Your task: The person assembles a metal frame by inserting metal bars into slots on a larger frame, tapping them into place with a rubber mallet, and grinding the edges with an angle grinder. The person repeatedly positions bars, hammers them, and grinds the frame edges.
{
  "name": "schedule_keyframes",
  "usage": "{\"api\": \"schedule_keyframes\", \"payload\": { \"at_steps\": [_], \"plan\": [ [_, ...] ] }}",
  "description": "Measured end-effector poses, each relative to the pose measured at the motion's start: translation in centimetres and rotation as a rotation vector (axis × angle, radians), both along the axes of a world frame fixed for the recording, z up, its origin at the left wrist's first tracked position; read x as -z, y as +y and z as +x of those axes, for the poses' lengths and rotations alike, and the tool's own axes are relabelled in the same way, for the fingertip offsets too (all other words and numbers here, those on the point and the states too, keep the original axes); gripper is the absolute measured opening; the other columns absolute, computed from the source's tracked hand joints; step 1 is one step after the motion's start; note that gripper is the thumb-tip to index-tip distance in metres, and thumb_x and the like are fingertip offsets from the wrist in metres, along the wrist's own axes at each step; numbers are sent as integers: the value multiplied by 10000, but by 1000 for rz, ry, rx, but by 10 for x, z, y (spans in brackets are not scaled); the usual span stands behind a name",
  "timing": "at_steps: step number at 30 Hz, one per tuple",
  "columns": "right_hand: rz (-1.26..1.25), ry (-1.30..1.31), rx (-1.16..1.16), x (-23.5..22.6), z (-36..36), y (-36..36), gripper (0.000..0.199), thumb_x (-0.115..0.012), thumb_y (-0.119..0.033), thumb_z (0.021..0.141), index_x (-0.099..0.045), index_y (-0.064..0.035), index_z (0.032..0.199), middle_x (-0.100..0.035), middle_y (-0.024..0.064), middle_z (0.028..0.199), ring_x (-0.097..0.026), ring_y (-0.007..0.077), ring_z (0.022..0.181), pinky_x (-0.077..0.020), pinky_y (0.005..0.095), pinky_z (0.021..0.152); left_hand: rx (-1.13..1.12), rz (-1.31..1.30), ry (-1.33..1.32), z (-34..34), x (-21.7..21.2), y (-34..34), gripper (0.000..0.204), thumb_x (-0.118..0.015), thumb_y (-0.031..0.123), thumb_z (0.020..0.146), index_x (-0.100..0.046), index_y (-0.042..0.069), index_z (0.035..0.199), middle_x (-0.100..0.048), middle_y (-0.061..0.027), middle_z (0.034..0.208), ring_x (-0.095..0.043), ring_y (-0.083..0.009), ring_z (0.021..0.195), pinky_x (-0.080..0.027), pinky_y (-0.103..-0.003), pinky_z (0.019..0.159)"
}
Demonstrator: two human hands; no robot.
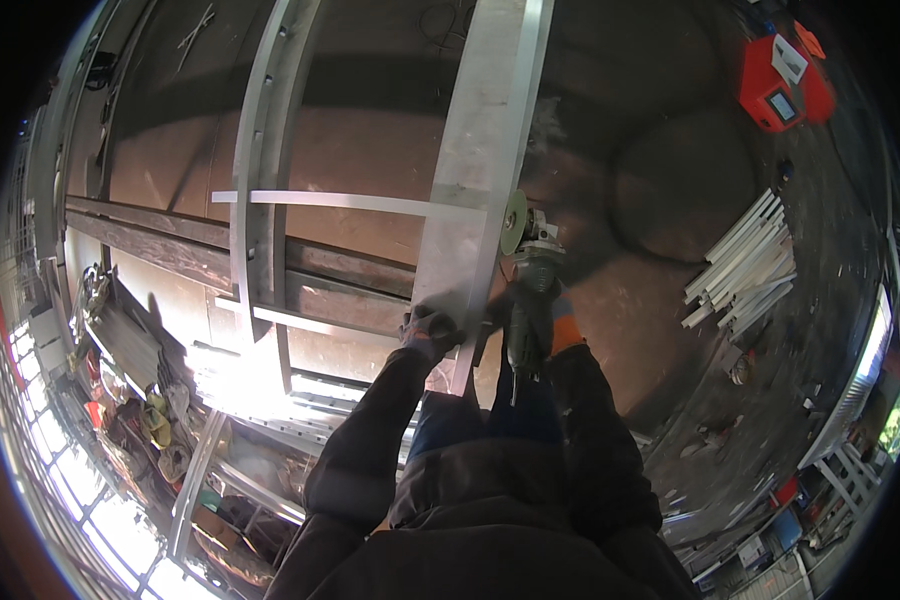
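Observation:
A wide pale metal beam [467, 150] runs away from me, with thin flat bars [355, 202] crossing from it to a second, narrower metal rail [258, 120] on the left. My left hand [432, 330], in a dark glove, is closed over the beam's left edge at its near end. In an orange-and-dark glove, my right hand [562, 322] is wrapped around the body of an angle grinder [535, 290], which partly hides the fingers. The grinder's pale green disc [513, 222] stands upright along the beam's right edge; whether it touches is unclear.
Dark timber-like bars [170, 238] lie across under the rail. To the right are a stack of pale metal strips [745, 265] and a red machine with a small screen [773, 90]. Cloths and clutter [160, 425] fill the lower left, near bright glare.

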State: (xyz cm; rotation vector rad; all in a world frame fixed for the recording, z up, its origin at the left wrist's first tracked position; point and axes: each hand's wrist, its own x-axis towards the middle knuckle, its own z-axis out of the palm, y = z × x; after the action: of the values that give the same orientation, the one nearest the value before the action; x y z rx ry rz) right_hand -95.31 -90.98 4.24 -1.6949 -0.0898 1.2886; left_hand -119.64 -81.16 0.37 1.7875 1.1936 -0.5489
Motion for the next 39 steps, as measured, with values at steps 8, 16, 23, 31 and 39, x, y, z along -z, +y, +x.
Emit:
{"api": "schedule_keyframes", "payload": {
  "at_steps": [8,16,23,31,39],
  "plan": [
    [9,-34,-36,-29,0,10,225,-745,-134,831,-652,-20,1000,-675,79,761,-656,194,632,-533,337,543,-50,18,-141,4,-9,2,303,-859,360,680,-742,200,909,-544,-116,1287,-429,-393,1251,-399,-474,1050],
    [41,35,52,-32,2,9,212,-751,-135,826,-646,-19,969,-668,73,756,-642,188,614,-527,335,541,-6,1,-13,9,-15,4,310,-848,435,718,-737,232,924,-521,-108,1343,-397,-402,1283,-353,-507,1083],
    [-11,-69,-2,-27,2,10,225,-761,-145,812,-656,-21,966,-678,75,790,-656,191,650,-531,342,558,17,15,-26,10,-17,6,338,-843,460,713,-741,232,940,-515,-129,1347,-400,-402,1285,-347,-507,1089],
    [59,352,281,-32,-9,-14,266,-720,-121,868,-615,-26,1094,-673,102,822,-665,239,626,-573,364,549,20,82,49,15,-18,3,437,-850,387,678,-752,242,1078,-549,-134,1339,-415,-402,1292,-389,-476,1071],
    [64,240,194,-9,-18,-41,270,-722,-186,883,-637,-50,1100,-677,70,857,-664,201,736,-562,337,608,-13,-15,-67,-3,21,1,428,-862,455,679,-754,216,1016,-557,-145,1299,-467,-398,1249,-415,-483,1039]
  ]
}}
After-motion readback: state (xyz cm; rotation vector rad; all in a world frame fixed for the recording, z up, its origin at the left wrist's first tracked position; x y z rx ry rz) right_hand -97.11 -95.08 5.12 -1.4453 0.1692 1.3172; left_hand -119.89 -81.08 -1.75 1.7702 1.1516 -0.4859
